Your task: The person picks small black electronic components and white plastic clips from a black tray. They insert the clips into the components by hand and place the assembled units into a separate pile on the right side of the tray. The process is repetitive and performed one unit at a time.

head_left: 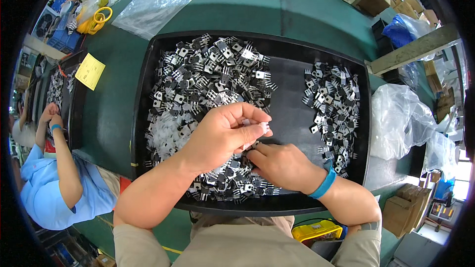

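Note:
My left hand [225,131] is raised over the middle of a black tray [292,118], thumb and forefinger closed on a small white plastic piece [264,127]. Just below and to the right, my right hand [282,165] reaches down with bent fingers at the edge of a large pile of black three-legged transistors [203,79]. Its fingertips are partly hidden, and what they pinch cannot be made out. A heap of small translucent white plastic pieces [168,136] lies beside my left forearm. A smaller group of transistors [336,104] lies along the tray's right side.
Clear plastic bags lie on the green table [247,10], one bag [166,0] behind the tray and another bag [398,118] at its right. A yellow paper note [90,71] sits at the left, near a co-worker [69,183]. A yellow bin [316,230] stands below the tray.

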Demonstrator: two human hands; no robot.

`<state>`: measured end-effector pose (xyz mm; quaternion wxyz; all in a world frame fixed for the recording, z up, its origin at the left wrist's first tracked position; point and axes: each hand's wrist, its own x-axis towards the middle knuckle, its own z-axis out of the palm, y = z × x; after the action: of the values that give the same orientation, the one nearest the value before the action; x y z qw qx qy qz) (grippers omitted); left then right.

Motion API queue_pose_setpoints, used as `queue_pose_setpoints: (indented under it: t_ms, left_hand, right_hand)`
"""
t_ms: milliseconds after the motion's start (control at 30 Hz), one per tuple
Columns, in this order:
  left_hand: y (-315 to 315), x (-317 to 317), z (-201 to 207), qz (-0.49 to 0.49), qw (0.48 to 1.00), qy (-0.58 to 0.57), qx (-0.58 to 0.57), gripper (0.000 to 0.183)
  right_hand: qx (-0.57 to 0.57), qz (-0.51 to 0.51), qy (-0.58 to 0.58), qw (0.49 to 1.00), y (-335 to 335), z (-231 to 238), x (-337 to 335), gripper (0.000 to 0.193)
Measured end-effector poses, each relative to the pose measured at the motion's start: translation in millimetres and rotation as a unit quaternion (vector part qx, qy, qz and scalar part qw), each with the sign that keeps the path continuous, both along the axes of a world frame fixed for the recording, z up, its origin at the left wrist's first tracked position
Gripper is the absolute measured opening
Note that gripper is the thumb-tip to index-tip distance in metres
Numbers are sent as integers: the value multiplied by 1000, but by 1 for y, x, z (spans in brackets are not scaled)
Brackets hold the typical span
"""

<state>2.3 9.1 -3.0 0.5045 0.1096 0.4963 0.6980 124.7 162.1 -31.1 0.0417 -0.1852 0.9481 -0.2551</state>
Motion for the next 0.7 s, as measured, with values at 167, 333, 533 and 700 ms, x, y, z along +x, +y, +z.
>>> queue_pose_setpoints:
  t_ms: [167, 333, 533, 700]
  left_hand:
    - [-2, 1, -2, 0, 1000, -7, 10, 18]
    - [-1, 0, 7, -14, 1000, 15, -20, 17]
    - [-1, 3, 0, -50, 997, 54, -15, 12]
    - [-2, 3, -5, -78, 996, 46, -12, 13]
  right_hand:
    - [-43, -2, 39, 998, 4, 7, -1, 11]
    - [-237, -80, 78, 965, 16, 31, -2, 12]
    - [-274, -229, 134, 925, 20, 50, 7, 22]
    - [-256, -210, 187, 925, 17, 45, 7, 26]
